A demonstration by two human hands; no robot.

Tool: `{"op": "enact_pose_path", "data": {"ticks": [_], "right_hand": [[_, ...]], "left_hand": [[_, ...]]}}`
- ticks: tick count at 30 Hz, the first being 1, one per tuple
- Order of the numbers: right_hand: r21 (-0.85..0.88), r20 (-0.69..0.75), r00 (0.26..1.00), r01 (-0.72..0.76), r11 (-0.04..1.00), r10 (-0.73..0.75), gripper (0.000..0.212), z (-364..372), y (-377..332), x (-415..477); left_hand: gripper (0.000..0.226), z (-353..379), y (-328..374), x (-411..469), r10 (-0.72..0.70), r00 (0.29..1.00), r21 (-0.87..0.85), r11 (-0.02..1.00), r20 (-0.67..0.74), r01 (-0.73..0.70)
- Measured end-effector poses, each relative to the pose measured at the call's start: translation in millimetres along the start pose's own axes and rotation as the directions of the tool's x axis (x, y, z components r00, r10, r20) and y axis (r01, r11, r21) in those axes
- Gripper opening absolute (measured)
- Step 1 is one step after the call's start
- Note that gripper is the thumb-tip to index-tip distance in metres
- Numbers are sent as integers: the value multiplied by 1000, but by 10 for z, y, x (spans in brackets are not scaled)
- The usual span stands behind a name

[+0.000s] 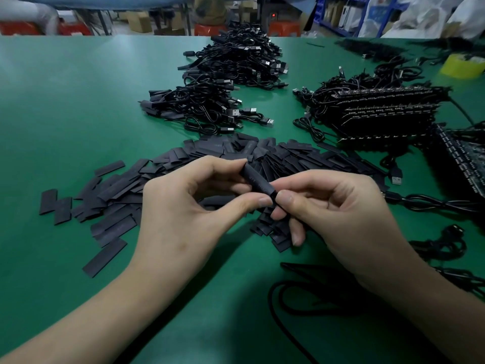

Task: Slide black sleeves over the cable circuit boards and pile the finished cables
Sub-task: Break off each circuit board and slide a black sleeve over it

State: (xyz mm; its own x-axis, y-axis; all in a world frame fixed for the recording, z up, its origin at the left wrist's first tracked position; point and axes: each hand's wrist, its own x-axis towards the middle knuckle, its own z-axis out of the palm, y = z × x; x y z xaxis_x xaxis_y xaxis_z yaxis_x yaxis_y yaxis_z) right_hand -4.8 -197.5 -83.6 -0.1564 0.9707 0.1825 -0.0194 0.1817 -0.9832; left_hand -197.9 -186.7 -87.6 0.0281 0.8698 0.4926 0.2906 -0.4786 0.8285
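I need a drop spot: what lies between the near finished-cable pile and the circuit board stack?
Head view: a bare strip of green table, between the cable pile and the circuit board stack.

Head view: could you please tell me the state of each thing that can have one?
black sleeve, held up, rounded rather than flat.
left hand, pinches the sleeve between thumb and fingers.
right hand, pinches the sleeve's near end.
loose sleeves, flat, lying in a heap.
sleeved cables, piled beyond the heap.
bare circuit boards, stacked at right, unsleeved.
tape roll, lying flat.
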Motion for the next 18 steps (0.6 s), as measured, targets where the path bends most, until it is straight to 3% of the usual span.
{"op": "enact_pose_path", "data": {"ticks": [7, 13, 18], "right_hand": [[-69, 73, 994, -75, 995, 80, 28, -24, -34, 13], [-417, 234, 936, -149, 896, 264, 9, -176, -152, 70], [-367, 178, 965, -118, 923, 194, 18, -197, -308, 104]], "left_hand": [[39, 28, -71, 28, -22, 1000, 16, 1000, -8, 22], [40, -20, -150, 74, -115, 991, -91, 990, -68, 109], [38, -53, -150, 85, -136, 990, -123, 984, -47, 130]]}}
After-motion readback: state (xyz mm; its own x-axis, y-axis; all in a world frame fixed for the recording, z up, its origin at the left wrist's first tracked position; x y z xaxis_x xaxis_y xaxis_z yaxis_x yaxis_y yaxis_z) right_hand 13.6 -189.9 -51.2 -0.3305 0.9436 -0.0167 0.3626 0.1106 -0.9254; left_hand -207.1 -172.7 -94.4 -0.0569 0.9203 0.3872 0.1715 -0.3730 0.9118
